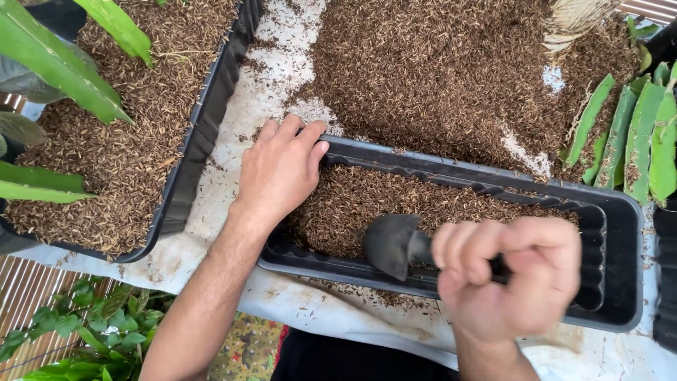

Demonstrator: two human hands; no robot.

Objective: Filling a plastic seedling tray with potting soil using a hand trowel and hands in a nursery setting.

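Observation:
A long black planter tray (620, 212) lies across the middle, partly filled with brown husk mix (367, 197). My left hand (278, 169) rests on the tray's near-left corner, fingers curled over its rim. My right hand (511, 275) is closed around the handle of a small black trowel (391, 243), whose blade hangs over the tray's near edge, just above the mix. The right hand is blurred.
A second black tray (204, 134) of husk mix with green leaves (63, 70) sits at left. A big loose heap of husk (437, 70) lies on white sheeting (282, 63) behind. Green cactus cuttings (638, 134) lie at right; leafy plants (84, 331) lower left.

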